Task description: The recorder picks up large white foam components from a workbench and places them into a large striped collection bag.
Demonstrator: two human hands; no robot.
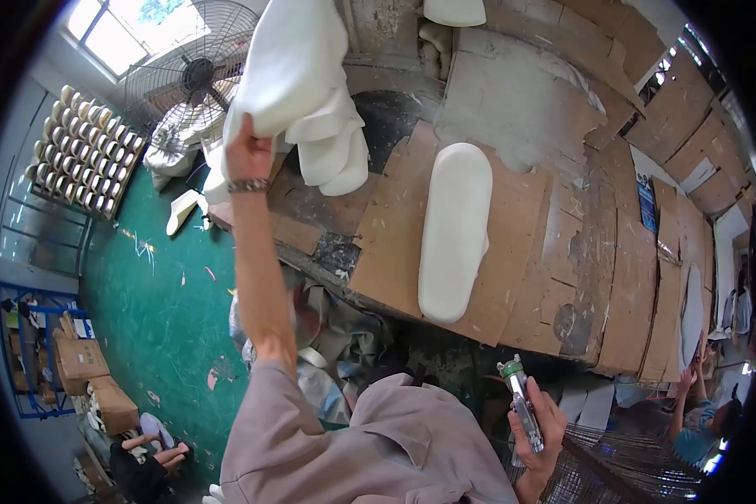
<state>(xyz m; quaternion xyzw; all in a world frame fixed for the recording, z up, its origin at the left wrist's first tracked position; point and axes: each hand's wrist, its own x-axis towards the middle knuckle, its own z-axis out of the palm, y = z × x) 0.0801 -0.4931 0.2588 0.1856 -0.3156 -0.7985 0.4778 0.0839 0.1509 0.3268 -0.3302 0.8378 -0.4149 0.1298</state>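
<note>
Foam pile is at upper left-centre; my left hand closes on its edge, better gently, against dents. My right hand, lower right, curls round a metal tool. One white sole lies mid-frame.

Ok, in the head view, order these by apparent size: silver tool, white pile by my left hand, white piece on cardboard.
1. White pile, largest
2. White piece on cardboard
3. Silver tool, smallest

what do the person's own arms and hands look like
The left arm has a short greyish-mauve sleeve and a dark chain-like bracelet at the wrist. The left hand and right hand are ungloved; no bracelet shows on the right.
</note>
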